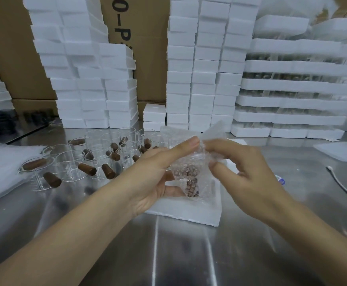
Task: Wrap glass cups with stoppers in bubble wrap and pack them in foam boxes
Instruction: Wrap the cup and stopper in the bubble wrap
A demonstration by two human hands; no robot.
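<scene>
My left hand (pixel 154 178) grips a glass cup wrapped in clear bubble wrap (pixel 191 174), its brown stopper showing through the wrap. My right hand (pixel 244 174) pinches the loose top flaps of the wrap from the right side. The bundle is held just above an open white foam box (pixel 181 211) on the steel table. Several bare glass cups (pixel 98 159) with brown stoppers (pixel 87 169) stand and lie at the left.
Tall stacks of white foam boxes (pixel 191 75) line the back, with cardboard cartons (pixel 139 38) behind. Foam trays (pixel 292 85) are stacked at the right. Bubble wrap sheets (pixel 1 162) lie far left, a foam lid (pixel 341 150) and a white cable (pixel 341 186) at the right.
</scene>
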